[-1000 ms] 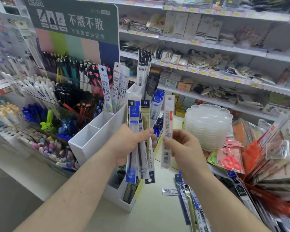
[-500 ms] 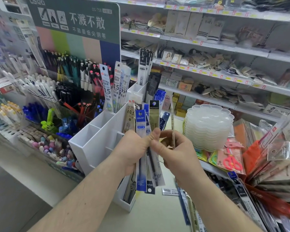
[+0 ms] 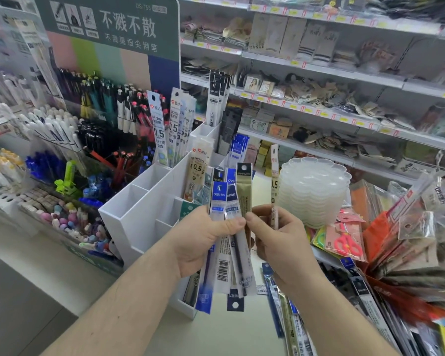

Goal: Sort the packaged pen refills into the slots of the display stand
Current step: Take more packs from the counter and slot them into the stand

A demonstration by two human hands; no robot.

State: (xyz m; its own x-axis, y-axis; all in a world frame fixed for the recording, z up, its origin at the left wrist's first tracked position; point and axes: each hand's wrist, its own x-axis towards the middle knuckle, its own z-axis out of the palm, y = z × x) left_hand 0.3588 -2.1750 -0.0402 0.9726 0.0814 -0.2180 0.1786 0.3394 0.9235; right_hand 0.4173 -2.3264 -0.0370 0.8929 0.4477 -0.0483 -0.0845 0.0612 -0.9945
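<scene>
— While the left hand (image 3: 203, 240) grips a fan of refill packs (image 3: 229, 240), what is the right hand (image 3: 280, 242) doing?

— Its fingers (image 3: 258, 224) pinch one thin pack (image 3: 274, 186), held upright just beside the fan, with the thumb almost touching the left thumb. More packs (image 3: 283, 312) lie flat on the desk (image 3: 216, 335) under the wrists.

— Which way is the stand from there?

— The white stand (image 3: 139, 209) sits just behind and left of both hands. Its slots open upward, so I'd say the pack's long axis already suits a straight drop in. The right hand holds the single pack, but the left is nearer the slots.

— And the feel of things?

— The packs are long, flat, glossy plastic sleeves, likely slippery and floppy. The stand is rigid, smooth and square-edged. Farther slots already hold upright packs (image 3: 175, 124).
</scene>
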